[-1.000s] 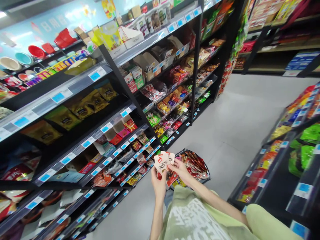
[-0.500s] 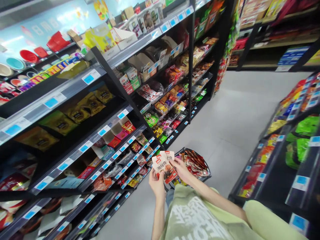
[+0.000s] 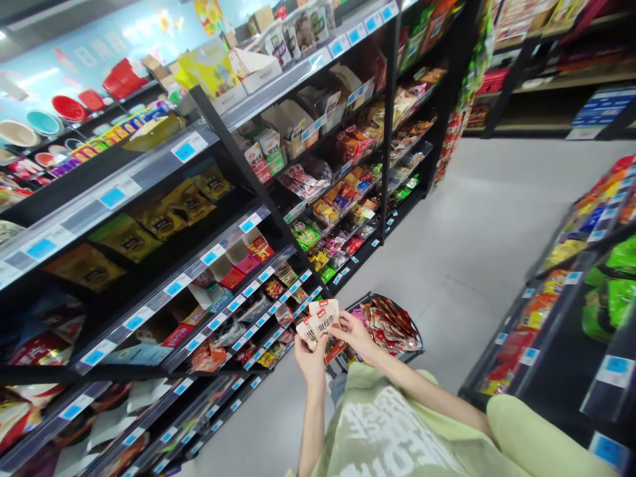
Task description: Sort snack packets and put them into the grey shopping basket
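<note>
Two cream-and-red snack packets [image 3: 325, 319] with dark printed characters overlap in front of my body. My left hand [image 3: 311, 361] pinches their left and lower part, thumb on the front. At the right edge my right hand [image 3: 355, 333] is closed on the packet lying in front. Part of the rear packet is covered by the front one. Just beyond and to the right of my hands, a dark basket [image 3: 421, 347] stands low, filled with many red-brown snack packets [image 3: 387, 324].
Dark shelving [image 3: 238, 228] with snack boxes, bags and blue price labels runs along the left. A lower rack [image 3: 539, 331] of colourful packets lines the right side. Grey floor [image 3: 462, 232] stretches between them, with more shelves [image 3: 531, 86] at the far end.
The packets have shifted over each other: the right one now lies in front of the left one, and both tilt differently. The view has swung slightly to the left.
</note>
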`<state>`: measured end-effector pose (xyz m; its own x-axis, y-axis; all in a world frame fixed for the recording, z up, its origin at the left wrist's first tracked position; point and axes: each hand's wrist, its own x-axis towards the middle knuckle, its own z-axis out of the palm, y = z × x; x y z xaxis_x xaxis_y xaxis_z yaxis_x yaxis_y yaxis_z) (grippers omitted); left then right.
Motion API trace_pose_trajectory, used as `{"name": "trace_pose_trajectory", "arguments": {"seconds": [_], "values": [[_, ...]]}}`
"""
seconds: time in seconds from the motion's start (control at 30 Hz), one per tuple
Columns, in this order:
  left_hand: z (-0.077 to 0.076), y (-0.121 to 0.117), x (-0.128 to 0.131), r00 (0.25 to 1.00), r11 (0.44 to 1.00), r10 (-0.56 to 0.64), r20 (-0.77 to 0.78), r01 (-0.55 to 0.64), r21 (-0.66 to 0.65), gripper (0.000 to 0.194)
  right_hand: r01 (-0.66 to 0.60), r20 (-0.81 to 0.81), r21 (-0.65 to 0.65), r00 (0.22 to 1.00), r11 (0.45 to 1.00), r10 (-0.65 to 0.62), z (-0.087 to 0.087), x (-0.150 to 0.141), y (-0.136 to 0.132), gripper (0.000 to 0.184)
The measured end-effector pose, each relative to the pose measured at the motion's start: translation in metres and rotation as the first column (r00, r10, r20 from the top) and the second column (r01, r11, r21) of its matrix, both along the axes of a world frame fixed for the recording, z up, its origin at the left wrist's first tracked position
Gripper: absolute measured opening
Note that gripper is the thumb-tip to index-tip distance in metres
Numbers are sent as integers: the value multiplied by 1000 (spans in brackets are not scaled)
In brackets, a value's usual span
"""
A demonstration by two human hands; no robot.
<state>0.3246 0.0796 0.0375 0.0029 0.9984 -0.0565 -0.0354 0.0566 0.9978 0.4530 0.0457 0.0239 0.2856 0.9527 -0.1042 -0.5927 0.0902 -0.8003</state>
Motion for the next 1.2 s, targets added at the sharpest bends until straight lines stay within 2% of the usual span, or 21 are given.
{"name": "trace_pose_trajectory", "arguments": {"seconds": [0.1,0.2,0.3,0.47,0.57,0.7,0.8,0.9,0.97,1.03,1.07,1.13,1.2], "values": [[1,2,1,999,999,11,48,-9,-47,41,21,-52,-36,998,999,-23,-4,-5,3,43],[2,7,-1,984,992,34,176,-12,-123,39,28,-182,-60,982,998,-38,-13,-6,5,40],[4,15,-9,959,983,100,264,-53,-177,43,48,-271,-107,960,993,-76,-21,-1,7,42],[15,28,-28,947,976,146,286,-90,-200,44,91,-279,-137,952,986,-127,-29,10,9,42],[21,30,-32,955,972,106,278,-40,-233,44,89,-243,-125,963,988,-118,-29,9,8,42],[21,22,-21,972,960,-49,230,109,-260,44,35,-180,-109,982,993,-54,-22,1,5,44],[18,14,-10,980,974,-83,182,118,-193,44,10,-144,-104,989,995,-25,-18,-1,4,45],[20,10,-10,998,996,5,64,0,-91,42,43,-119,-121,991,992,-58,-18,1,4,42],[26,10,-16,997,995,70,-36,-67,73,34,81,-96,-144,991,986,-95,-18,3,5,41],[35,8,-21,981,950,133,-141,-85,301,26,96,-70,-149,992,984,-107,-14,4,6,41],[38,7,-21,965,910,153,-212,-54,411,23,93,-58,-141,993,986,-102,-12,3,7,41],[44,4,-16,909,821,162,-385,92,563,15,81,-33,-109,996,991,-85,-5,-2,8,39],[46,1,-4,821,756,107,-561,299,583,8,80,-17,-80,997,994,-82,0,-10,9,36]]}}
